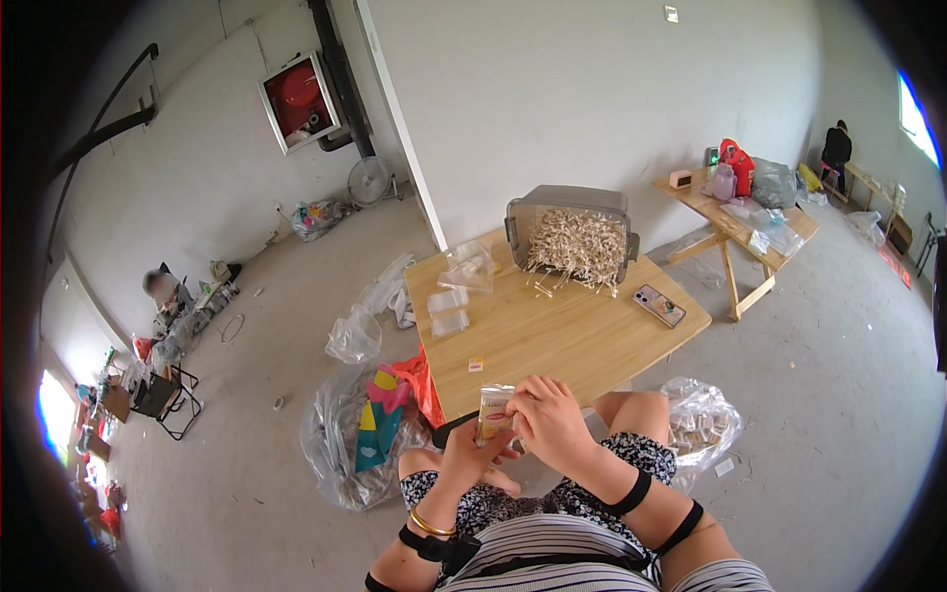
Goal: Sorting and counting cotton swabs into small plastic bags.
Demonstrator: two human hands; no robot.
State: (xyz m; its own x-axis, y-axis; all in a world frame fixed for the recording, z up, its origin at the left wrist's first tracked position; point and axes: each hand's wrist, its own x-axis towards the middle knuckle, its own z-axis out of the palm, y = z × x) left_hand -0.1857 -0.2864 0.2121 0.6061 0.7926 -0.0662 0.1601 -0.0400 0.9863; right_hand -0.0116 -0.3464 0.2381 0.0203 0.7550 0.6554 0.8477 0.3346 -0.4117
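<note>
Both my hands meet over my lap, just off the near edge of the wooden table (552, 335). My left hand (472, 456) is clasped around a small clear packet (493, 409) from below; my right hand (548, 422) pinches its top. A grey bin (567, 212) of pale sticks sits at the far edge, a phone (659, 305) near the right edge. Open tabletop lies between.

We see a small clear packet (493, 411) with a yellow-red label held above the wooden table's (552, 335) near edge.
</note>
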